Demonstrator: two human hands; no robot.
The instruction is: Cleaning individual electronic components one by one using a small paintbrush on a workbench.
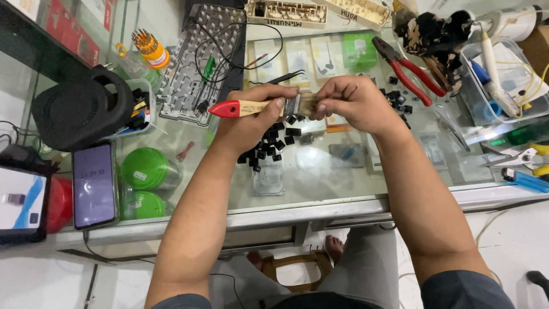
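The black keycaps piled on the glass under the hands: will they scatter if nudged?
Probably: the keycaps look small, light and loose. On the smooth glass counter they would likely slide rather than roll, being blocky.

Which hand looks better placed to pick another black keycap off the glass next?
The right hand, probably. It only pinches at the bristles of the paintbrush, while the left hand is wrapped round the brush's wooden handle. Loose black keycaps lie on the glass just below both.
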